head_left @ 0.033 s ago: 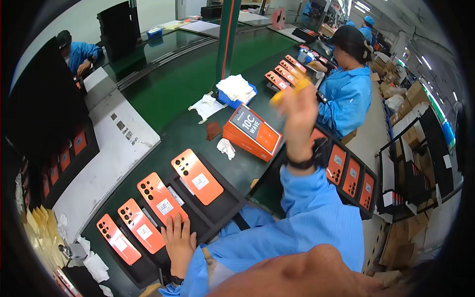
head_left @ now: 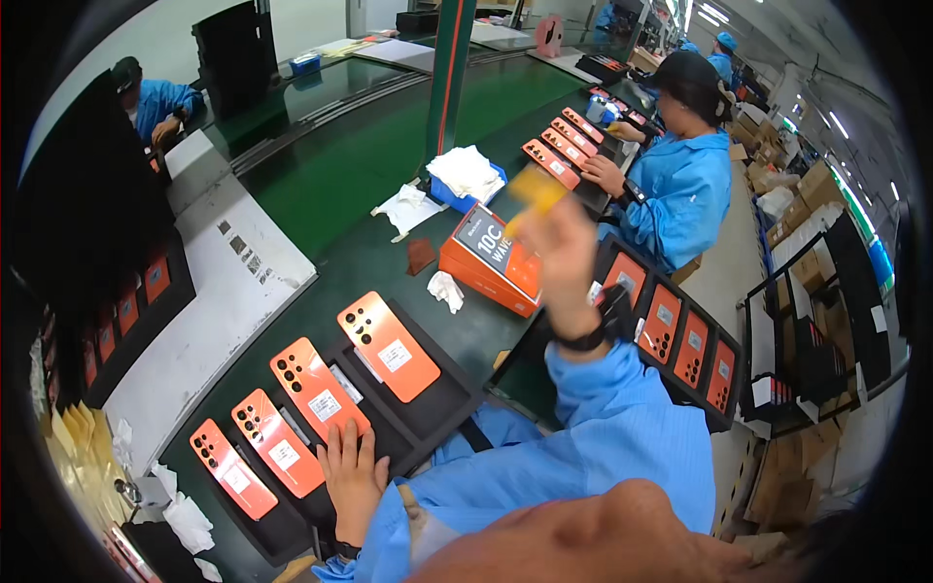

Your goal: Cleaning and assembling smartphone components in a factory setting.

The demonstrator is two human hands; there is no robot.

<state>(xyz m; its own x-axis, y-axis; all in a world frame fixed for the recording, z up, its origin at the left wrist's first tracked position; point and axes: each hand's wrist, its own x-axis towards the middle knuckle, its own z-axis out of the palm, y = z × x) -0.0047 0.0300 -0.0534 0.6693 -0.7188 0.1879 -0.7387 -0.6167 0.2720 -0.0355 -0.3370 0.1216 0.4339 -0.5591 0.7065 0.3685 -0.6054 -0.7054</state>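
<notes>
Presently, orange phone (head_left: 313, 377) being touched by left hand (head_left: 354, 481), right hand (head_left: 564, 243) being held up

Palm down, the left hand is being rested at the near end of the orange phone, third from the left in a slanting row of four. Its fingers are being kept extended and slightly spread, pointed away from the body, with the tips being laid on the phone's lower edge; nothing is being gripped. A dark band (head_left: 345, 550) is being worn at that wrist.

On the other side, the right hand is being held in the air beyond a bent blue sleeve (head_left: 612, 384), its fingers being aimed forward and leftward. It is being blurred, and a yellow patch (head_left: 535, 189) is being shown at the fingertips; whether this is being gripped or worn cannot be told.

The orange phone is being supported by a black tray (head_left: 453, 403) on the green desk (head_left: 384, 267), back upward. Its long axis is being slanted from far left to near right, the camera end being pointed away from the body and the plain end toward the left hand. A similar slant is being shared by the phones beside it (head_left: 277, 442). Farther ahead, an orange box (head_left: 481, 280) is being carried by the desk.
</notes>
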